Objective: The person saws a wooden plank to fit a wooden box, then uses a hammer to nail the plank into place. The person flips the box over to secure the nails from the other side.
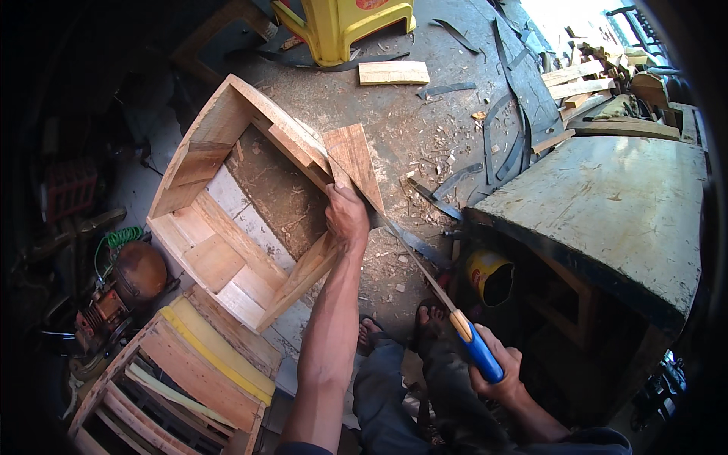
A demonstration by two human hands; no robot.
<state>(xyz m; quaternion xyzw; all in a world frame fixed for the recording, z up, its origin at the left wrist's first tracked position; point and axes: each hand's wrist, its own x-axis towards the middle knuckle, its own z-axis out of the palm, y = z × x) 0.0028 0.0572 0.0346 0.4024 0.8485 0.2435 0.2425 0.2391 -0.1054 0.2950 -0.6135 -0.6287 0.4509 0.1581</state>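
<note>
A large open wooden frame, built of joined planks, tilts at the left of centre. My left hand is closed around its right edge, by a corner where a flat board end juts out. My right hand, at lower right, grips a handsaw by its blue and wood handle. The thin saw blade runs up and left to the jutting board, lying along its edge close to my left fingers. Whether its teeth are inside the wood, I cannot tell.
A worn bench stands at right, a yellow container beneath it. Offcuts pile behind. A yellow stool and loose block are ahead. Slatted wooden piece and compressor-like machine sit lower left. Shavings and dark strips litter the floor.
</note>
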